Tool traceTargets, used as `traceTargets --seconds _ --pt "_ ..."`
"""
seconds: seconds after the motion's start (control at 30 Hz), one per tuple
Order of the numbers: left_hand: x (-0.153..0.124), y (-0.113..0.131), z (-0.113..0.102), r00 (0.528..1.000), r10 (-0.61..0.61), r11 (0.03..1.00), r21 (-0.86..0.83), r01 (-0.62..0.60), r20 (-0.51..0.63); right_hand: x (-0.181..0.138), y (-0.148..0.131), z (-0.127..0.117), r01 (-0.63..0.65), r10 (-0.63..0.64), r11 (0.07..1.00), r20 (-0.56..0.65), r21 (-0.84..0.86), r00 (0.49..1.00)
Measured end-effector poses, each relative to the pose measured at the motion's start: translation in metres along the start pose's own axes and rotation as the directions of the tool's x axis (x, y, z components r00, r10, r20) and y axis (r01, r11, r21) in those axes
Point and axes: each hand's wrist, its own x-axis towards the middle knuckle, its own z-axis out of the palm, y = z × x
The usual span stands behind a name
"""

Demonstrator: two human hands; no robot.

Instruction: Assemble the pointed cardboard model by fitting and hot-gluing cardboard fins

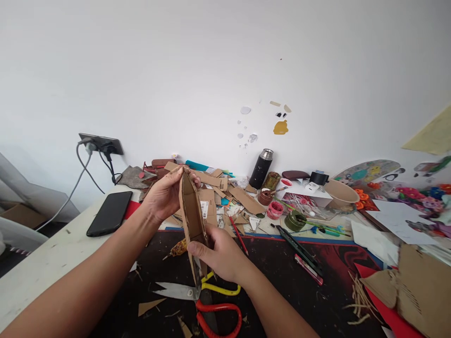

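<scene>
A long, narrow cardboard piece [190,206], folded into a hollow, pointed shape, is held upright between both hands. My left hand [172,188] pinches its tip at the top. Lower down, my right hand [220,251] grips its side, the thumb across the near edge and the other fingers hidden behind. Below it on the dark mat [275,291] lies a pair of scissors [192,293] with one red and one yellow handle, blades pointing left. A small brown-yellow object [178,248] rests just behind the cardboard, partly hidden by it.
Cardboard scraps [246,199] pile up along the wall. A black phone [110,213] lies at left. A black thermos [261,169], paint jars [275,210] and a beige bowl [341,193] stand at the back. A dark green stapler-like tool [299,249] lies right; more cardboard [423,281] sits at far right.
</scene>
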Motion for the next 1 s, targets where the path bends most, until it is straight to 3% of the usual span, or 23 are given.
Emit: traceTargets --seconds 0.13,0.33,0.53,0.8,1.0 --pt "-0.004 0.0 0.003 0.998 0.013 1.0 0.005 -0.013 0.06 0.002 0.003 0.0 -0.053 0.026 0.97 0.113 0.235 0.993" --pt "-0.008 -0.002 0.008 0.999 -0.001 0.999 -0.041 0.003 0.053 0.0 -0.002 -0.001 -0.017 0.004 0.976 0.06 0.216 0.998" --pt "-0.011 -0.007 0.015 1.0 0.002 0.996 -0.087 0.001 0.03 -0.003 -0.002 0.005 -0.118 0.025 0.904 0.225 0.411 0.974" --pt "-0.01 -0.01 0.011 0.997 -0.035 0.99 -0.132 0.044 0.069 0.004 0.011 0.004 -0.106 -0.013 0.883 0.25 0.457 0.968" --pt "-0.007 -0.005 0.006 0.999 -0.037 0.995 -0.09 0.038 0.018 0.006 0.013 0.003 -0.092 0.011 0.888 0.18 0.451 0.984"
